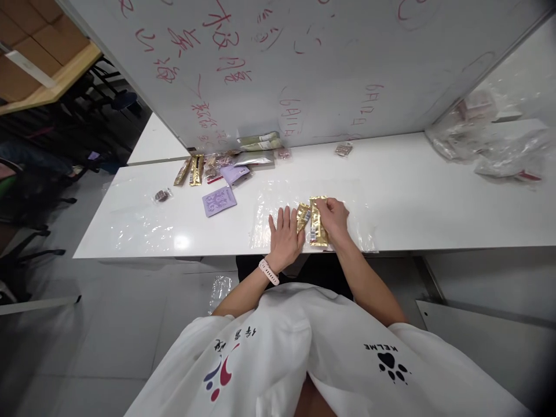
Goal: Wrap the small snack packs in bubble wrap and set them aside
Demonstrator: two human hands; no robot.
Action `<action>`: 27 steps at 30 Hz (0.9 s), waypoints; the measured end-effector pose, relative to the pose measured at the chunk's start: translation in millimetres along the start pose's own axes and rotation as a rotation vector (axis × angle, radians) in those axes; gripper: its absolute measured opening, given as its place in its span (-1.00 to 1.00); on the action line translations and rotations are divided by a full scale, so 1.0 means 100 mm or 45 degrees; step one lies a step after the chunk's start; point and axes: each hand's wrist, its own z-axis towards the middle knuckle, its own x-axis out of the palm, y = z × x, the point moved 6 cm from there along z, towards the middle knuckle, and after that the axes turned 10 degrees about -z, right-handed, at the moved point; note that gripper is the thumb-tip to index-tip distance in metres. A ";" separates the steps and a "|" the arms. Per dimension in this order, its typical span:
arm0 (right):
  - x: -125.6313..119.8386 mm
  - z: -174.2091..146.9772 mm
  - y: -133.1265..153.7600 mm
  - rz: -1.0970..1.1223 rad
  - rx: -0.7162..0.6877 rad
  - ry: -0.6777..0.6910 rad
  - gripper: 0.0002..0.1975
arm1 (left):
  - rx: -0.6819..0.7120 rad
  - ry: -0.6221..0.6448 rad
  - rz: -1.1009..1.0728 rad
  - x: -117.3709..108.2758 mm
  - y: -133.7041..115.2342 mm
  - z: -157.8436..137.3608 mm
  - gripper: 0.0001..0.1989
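Observation:
My left hand (284, 238) lies flat on a clear plastic bag (264, 211), fingers stretched out. Its thumb side touches a small gold packet (303, 215), which is partly covered by the hand. A longer gold packet (319, 229) with a barcode lies upright to the right of that one, on the same bag. My right hand (334, 219) is closed, its fingertips gripping the upper right edge of the longer packet. Both packets are close to the front edge of the white table (403, 202).
A purple packet (219, 201) lies left of the bag. Behind it are more gold sachets (196, 171), another purple packet (234, 174) and green packages (259, 141) against the whiteboard (321, 69). Small wrapped snacks (162, 196) are scattered about. Crumpled plastic bags (512, 153) stand at the right.

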 end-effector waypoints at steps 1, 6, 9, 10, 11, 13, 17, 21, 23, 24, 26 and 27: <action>0.01 -0.04 0.04 -0.096 -0.027 -0.052 -0.60 | -0.024 -0.040 -0.024 0.00 0.01 0.01 -0.38; 0.07 -0.17 0.16 -0.305 -0.180 -0.112 -0.72 | -0.134 -0.165 -0.214 -0.03 0.08 0.05 -0.39; 0.09 -0.14 0.19 -0.349 -0.169 -0.117 -0.80 | -0.149 -0.094 -0.264 -0.03 0.12 0.06 -0.40; 0.10 -0.11 0.20 -0.354 -0.142 -0.115 -0.83 | -0.149 -0.060 -0.272 -0.03 0.13 0.06 -0.41; 0.12 -0.06 0.21 -0.352 -0.099 -0.107 -0.84 | -0.150 -0.031 -0.282 -0.03 0.14 0.07 -0.41; 0.17 0.03 0.24 -0.325 0.009 -0.098 -0.84 | -0.160 0.001 -0.304 -0.03 0.15 0.08 -0.41; 0.24 0.16 0.31 -0.281 0.106 -0.139 -0.82 | -0.187 0.036 -0.335 -0.05 0.14 0.09 -0.40; 0.16 0.02 0.35 -0.287 -0.110 -0.127 -0.73 | -0.269 -0.103 -0.356 -0.29 0.24 0.00 -0.45; 0.09 -0.15 0.37 -0.279 -0.331 -0.091 -0.65 | -0.351 -0.277 -0.350 -0.50 0.38 -0.11 -0.48; 0.06 -0.25 0.38 -0.286 -0.455 -0.052 -0.63 | -0.394 -0.347 -0.353 -0.61 0.46 -0.16 -0.48; 0.06 -0.44 0.39 -0.323 -0.678 0.055 -0.62 | -0.488 -0.398 -0.395 -0.76 0.63 -0.25 -0.43; 0.08 -0.51 0.39 -0.348 -0.748 0.100 -0.62 | -0.542 -0.381 -0.435 -0.80 0.71 -0.28 -0.38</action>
